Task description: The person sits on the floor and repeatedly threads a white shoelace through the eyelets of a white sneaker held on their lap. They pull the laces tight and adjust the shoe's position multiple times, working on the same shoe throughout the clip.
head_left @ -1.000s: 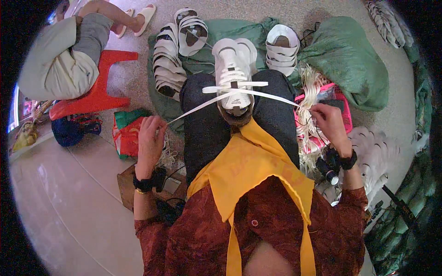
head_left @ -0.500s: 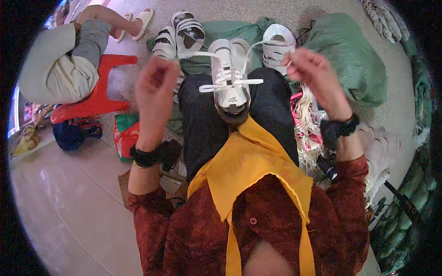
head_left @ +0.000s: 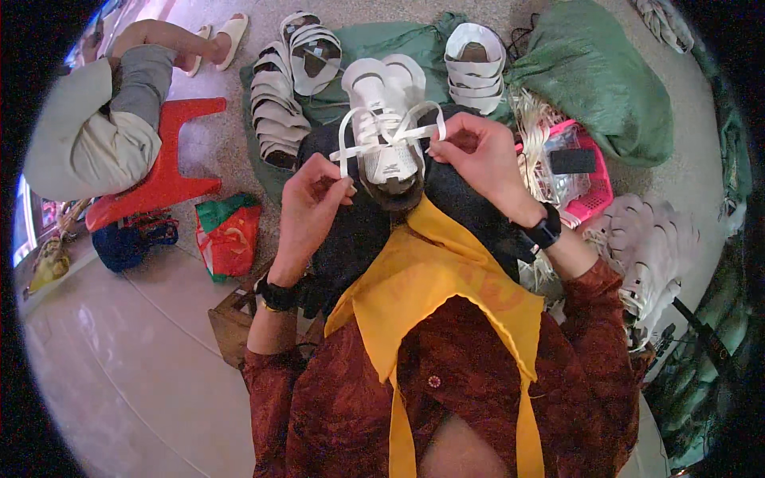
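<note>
I see a white shoe (head_left: pixel 385 131) lying on the lap in the upper middle of the frame, its opening toward me and its toe pointing to the top edge. The left hand (head_left: pixel 312 209) sits just below and left of the shoe, its grip pressed together on the end of a flat white lace (head_left: pixel 344 151) that runs up from the fingertips along the shoe's left side. The right hand (head_left: pixel 476 155) sits just right of the shoe, its grip pinching the other run of the same lace, which crosses over the top of the shoe and forms a loop near the right side. So the shoe lies between the two grips, touching neither palm, joined to both only by the lace. Each wrist carries a dark band. A yellow cloth (head_left: pixel 434 279) hangs below the shoe over a dark red shirt. Stacks of white sandals (head_left: pixel 279 111) lie on a green sack (head_left: pixel 382 40) at the upper left of the shoe, another stack (head_left: pixel 476 68) at its upper right, and more (head_left: pixel 653 247) at the right edge. A pink basket (head_left: pixel 586 179) with pale strips stands right of the right hand. A red stool (head_left: pixel 171 155) and another person (head_left: pixel 103 119) show in the upper left, and a red and green bag (head_left: pixel 229 237) lies on the floor left of the left hand.
</note>
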A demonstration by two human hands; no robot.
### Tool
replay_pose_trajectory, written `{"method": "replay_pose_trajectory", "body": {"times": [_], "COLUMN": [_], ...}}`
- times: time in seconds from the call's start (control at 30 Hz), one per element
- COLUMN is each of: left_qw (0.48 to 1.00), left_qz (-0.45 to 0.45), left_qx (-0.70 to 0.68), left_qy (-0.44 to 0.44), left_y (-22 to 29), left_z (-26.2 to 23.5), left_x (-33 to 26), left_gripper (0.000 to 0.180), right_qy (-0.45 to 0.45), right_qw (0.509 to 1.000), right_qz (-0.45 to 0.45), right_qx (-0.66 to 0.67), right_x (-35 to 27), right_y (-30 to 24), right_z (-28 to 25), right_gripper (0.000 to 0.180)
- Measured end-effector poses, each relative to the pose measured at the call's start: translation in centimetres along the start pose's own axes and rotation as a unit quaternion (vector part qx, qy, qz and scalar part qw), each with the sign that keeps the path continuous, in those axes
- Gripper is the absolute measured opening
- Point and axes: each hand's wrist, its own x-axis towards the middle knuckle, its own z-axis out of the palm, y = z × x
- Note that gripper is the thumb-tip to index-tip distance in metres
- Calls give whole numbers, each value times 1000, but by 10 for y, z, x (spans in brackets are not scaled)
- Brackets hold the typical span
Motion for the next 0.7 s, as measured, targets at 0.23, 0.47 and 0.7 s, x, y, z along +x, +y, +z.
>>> {"method": "replay_pose_trajectory", "body": {"times": [0.23, 0.47, 0.7], "left_qw": [999, 998, 992], "left_qz": [25, 26, 68], "left_qx": [-45, -13, -47], "left_qy": [18, 48, 92], "left_y": [-11, -12, -19], "left_z": [5, 6, 9], "left_x": [4, 6, 13], "left_gripper": [8, 8, 9], "right_qy": [-5, 1, -1], "right_qw": [998, 974, 963], "right_qz": [9, -117, -122], "right_qx": [-59, -192, -239], "right_x": [-1, 0, -4], "right_y": [-1, -22, -32], "right_z": [11, 16, 16], "right_gripper": [7, 8, 12]}}
